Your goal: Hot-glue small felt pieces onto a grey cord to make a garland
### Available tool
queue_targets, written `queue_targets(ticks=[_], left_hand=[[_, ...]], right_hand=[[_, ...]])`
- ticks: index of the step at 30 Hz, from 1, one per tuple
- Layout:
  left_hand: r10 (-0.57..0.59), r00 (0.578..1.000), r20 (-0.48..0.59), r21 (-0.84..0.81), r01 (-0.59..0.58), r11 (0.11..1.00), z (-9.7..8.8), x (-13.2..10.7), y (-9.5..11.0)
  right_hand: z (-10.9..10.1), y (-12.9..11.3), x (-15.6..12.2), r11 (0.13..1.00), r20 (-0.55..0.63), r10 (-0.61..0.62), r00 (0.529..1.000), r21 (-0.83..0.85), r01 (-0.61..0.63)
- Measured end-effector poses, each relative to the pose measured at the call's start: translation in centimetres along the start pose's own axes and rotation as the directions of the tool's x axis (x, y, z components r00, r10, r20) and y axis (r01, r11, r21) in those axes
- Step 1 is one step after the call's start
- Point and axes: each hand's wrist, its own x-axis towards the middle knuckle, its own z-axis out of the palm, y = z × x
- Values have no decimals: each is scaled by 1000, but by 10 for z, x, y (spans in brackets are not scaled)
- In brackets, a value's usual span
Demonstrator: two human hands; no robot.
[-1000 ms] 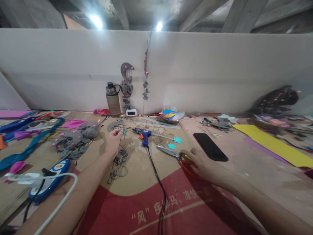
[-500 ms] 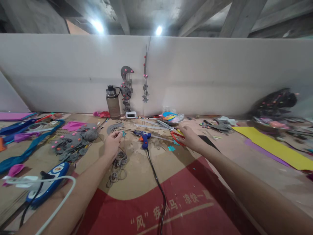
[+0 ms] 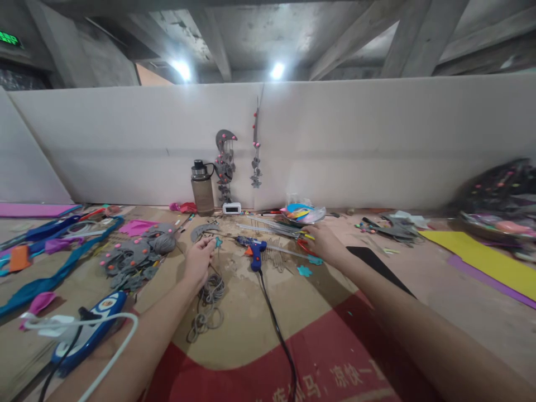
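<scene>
Above the cardboard, my left hand (image 3: 200,259) pinches a small teal felt piece (image 3: 218,242) between thumb and fingertips. Grey cord (image 3: 212,287) lies in loose coils just below that hand. My right hand (image 3: 321,244) is closed on the handles of a pair of scissors (image 3: 305,242), red and yellow, with the blades pointing left; its fingers are partly hidden. Between the hands rests a blue glue gun (image 3: 257,257) with a black cable. Close to the right hand lie a teal flower cutout (image 3: 304,271) and another teal piece (image 3: 315,260).
A bottle (image 3: 203,190) and a small white clock (image 3: 231,208) stand by the white partition (image 3: 355,139). Behind the scissors is a bowl of coloured scraps (image 3: 304,213). Grey felt pieces (image 3: 140,251) and a blue power strip (image 3: 90,329) are at left, yellow felt (image 3: 481,259) at right.
The view has tilted up and shifted a little left. My right hand and the scissors have moved slightly left and away, toward the bowl. The left hand still pinches the teal piece.
</scene>
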Motion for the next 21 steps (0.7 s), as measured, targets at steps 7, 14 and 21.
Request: queue_targets(ticks=[7,14,21], left_hand=[[15,1000,16,-7,-15,1000,-4,3,-3],[18,1000,9,25,-19,1000,-6,6,-5],[35,999,23,-1,-35,999,-7,7,-7]], right_hand=[[-4,-122,-18,886,-10,-4,1000,464,8],[34,-171,-54,780,-137,-146,980,593,199],[42,-170,-62,685,-161,-432,888,581,438]])
